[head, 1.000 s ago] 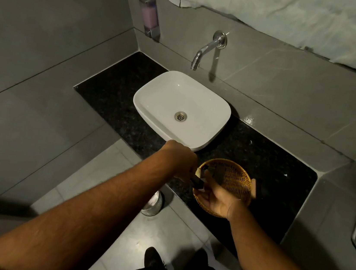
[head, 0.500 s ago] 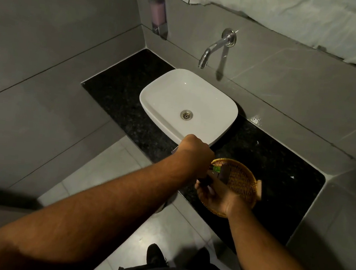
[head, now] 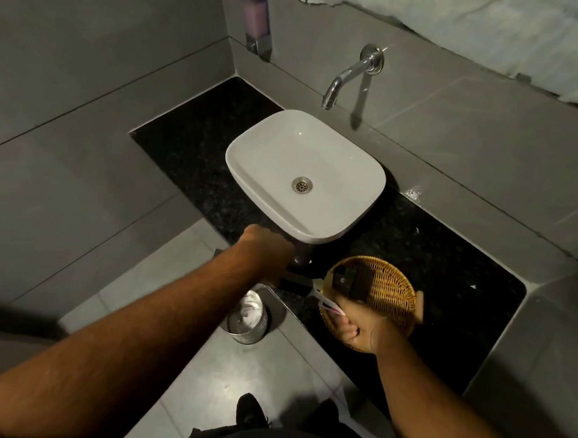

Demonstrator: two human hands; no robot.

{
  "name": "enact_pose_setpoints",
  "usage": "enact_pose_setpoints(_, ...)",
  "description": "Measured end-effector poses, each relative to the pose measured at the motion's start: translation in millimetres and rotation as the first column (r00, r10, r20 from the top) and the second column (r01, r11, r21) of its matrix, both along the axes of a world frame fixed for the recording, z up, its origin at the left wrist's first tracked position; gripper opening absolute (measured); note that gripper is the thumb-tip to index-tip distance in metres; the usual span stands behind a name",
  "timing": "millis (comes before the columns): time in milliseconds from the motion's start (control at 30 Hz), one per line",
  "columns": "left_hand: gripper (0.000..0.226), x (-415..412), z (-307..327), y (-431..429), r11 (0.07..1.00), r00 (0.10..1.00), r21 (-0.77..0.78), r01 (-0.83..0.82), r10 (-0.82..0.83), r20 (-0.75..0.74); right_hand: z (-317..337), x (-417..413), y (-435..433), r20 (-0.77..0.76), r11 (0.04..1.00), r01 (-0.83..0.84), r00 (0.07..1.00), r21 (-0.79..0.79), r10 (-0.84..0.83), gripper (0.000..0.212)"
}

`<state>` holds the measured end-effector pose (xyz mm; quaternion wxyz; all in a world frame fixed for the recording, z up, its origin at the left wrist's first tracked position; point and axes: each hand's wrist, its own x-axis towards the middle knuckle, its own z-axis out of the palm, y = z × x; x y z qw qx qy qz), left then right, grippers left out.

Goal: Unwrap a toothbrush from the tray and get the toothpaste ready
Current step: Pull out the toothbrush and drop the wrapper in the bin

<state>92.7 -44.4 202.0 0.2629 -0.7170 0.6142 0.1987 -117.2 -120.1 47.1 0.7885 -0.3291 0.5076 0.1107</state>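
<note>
— What is counted in the head view?

— Two hands are seen. One wicker tray (head: 386, 290) is set on the black counter (head: 439, 268), right of the single white basin (head: 304, 176). Two dark sachets (head: 349, 282) are leaned inside the tray.

— How are the hands held?

— The right hand (head: 358, 325) is curled closed over the tray's near rim, and one toothbrush (head: 326, 302), white with pink, is gripped in it. The left hand (head: 268, 253) is closed on a dark box (head: 295, 283) just left of the brush. The toothpaste cannot be told apart.

— And around them?

— One tap (head: 350, 74) and one soap dispenser (head: 257, 18) are fixed to the wall. One metal bin (head: 248, 318) is partly hidden by the left forearm.
</note>
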Motion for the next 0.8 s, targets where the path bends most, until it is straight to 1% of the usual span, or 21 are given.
enact_pose_setpoints(100,0.039,28.3,-24.1,26.7,0.992,0.991,-0.039,-0.124,0.121,-0.062,-4.3,-3.9,-2.5,-0.099,0.995,0.032,0.994,-0.1,-0.042,0.053)
enact_pose_setpoints(167,0.04,46.8,-42.6,49.2,0.961,0.943,-0.035,-0.275,0.262,-0.204,-7.5,-3.9,-3.4,-0.113,0.982,0.097,0.987,-0.163,-0.116,0.05)
enact_pose_setpoints(200,0.041,55.7,-52.9,61.8,0.926,0.882,-0.021,-0.378,0.353,-0.31,-7.6,-2.9,-4.0,-0.108,0.974,0.125,0.983,-0.188,-0.148,0.048)
enact_pose_setpoints(267,0.038,70.1,-75.6,90.3,0.807,0.701,0.009,-0.591,0.518,-0.491,-7.3,0.0,-5.7,-0.108,0.961,0.153,0.978,-0.232,-0.181,0.044)
enact_pose_setpoints(333,0.034,78.7,-102.4,121.6,0.631,0.526,-0.008,-0.776,0.64,-0.561,-5.4,4.2,-6.8,-0.129,0.95,0.154,0.972,-0.273,-0.195,0.042)
enact_pose_setpoints(400,0.035,80.7,-130.1,150.1,0.416,0.343,-0.019,-0.909,0.722,-0.601,-3.8,10.4,-6.5,-0.157,0.937,0.151,0.965,-0.315,-0.209,0.043)
enact_pose_setpoints(433,0.037,80.0,-142.5,161.9,0.315,0.253,-0.009,-0.949,0.744,-0.619,-3.4,13.8,-5.6,-0.163,0.93,0.152,0.963,-0.334,-0.216,0.043)
enact_pose_setpoints(500,0.041,76.4,-162.6,176.6,0.154,0.106,0.017,-0.988,0.753,-0.649,-2.5,19.2,-2.8,-0.156,0.917,0.162,0.96,-0.365,-0.231,0.044)
enact_pose_setpoints(600,0.043,78.8,-185.9,181.1,-0.032,-0.054,0.044,-0.999,0.739,-0.672,-3.6,24.9,2.0,-0.141,0.897,0.191,0.954,-0.398,-0.265,0.044)
enact_pose_setpoints(667,0.04,86.7,-200.2,174.0,-0.102,-0.123,0.073,-0.992,0.707,-0.696,-4.9,25.7,7.6,-0.16,0.887,0.195,0.945,-0.419,-0.284,0.046)
enact_pose_setpoints(733,0.043,96.3,-216.8,161.4,-0.119,-0.159,0.106,-0.987,0.683,-0.713,-7.1,23.7,14.4,-0.178,0.875,0.205,0.935,-0.438,-0.308,0.049)
enact_pose_setpoints(800,0.052,103.7,-233.7,149.2,-0.123,-0.183,0.135,-0.983,0.679,-0.711,-8.9,19.8,22.2,-0.199,0.864,0.215,0.921,-0.455,-0.334,0.052)
